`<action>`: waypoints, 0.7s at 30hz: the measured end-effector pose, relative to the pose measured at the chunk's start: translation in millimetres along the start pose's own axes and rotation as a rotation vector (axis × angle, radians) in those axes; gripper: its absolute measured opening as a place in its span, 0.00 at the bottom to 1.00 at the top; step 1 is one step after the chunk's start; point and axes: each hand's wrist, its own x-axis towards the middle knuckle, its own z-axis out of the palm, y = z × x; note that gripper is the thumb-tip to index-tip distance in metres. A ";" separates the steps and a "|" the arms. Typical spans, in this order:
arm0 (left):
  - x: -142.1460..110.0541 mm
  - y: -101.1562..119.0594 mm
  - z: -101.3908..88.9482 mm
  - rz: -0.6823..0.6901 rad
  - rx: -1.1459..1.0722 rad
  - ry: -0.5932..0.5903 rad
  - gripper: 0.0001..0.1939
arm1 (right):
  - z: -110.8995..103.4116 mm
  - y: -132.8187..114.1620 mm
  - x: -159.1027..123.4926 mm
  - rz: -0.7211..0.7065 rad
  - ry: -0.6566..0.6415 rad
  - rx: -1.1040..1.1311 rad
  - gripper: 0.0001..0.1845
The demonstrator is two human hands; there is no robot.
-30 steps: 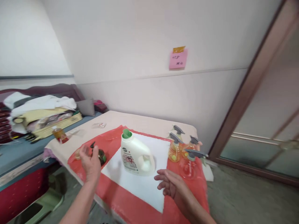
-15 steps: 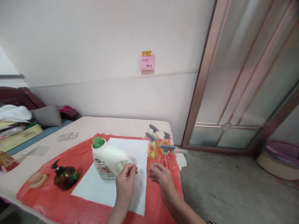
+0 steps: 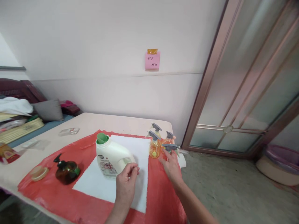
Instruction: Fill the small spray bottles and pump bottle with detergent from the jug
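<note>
My left hand (image 3: 127,177) is curled with the thumb near the fingertips, and nothing shows in it. It hovers in front of the handle end of a cream detergent jug (image 3: 109,158) with a green cap, standing on a white sheet (image 3: 93,189). At the right, my right hand (image 3: 171,165) reaches to the nearest spray bottle (image 3: 171,147), thumb and fingers apart. That hand covers most of the bottle; whether it touches is unclear. Beside it stand an orange spray bottle (image 3: 154,150) and other spray bottles with grey triggers.
A brown pump bottle (image 3: 67,172) and a round tub (image 3: 39,173) rest on the red sheet (image 3: 93,208) at left. A pink note (image 3: 152,61) is taped to the wall. Right of the table are the floor, a glass door (image 3: 224,118) and a large basin (image 3: 280,161).
My right hand has moved forward and right to the nearest spray bottle. My left hand keeps its curled pose near the jug. The view has shifted slightly.
</note>
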 end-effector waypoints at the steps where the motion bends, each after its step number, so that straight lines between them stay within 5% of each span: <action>1: -0.5 0.2 0.1 0.000 0.008 -0.019 0.11 | 0.3 -1.5 1.9 0.000 0.002 0.003 0.26; 7: -2.1 8.3 3.9 0.017 0.093 -0.162 0.12 | -1.9 -20.0 -9.5 -0.046 -0.153 0.122 0.18; 14: -5.8 0.9 17.8 0.062 0.034 -0.243 0.44 | -3.0 -25.5 -37.7 0.079 -0.557 0.315 0.24; 18: -5.4 -0.6 19.9 0.076 0.046 -0.179 0.38 | -0.4 -27.6 -41.7 0.106 -0.662 0.550 0.24; 21: -5.7 11.2 15.3 0.049 0.035 -0.150 0.32 | 4.3 -31.7 -38.4 0.183 -0.573 0.699 0.14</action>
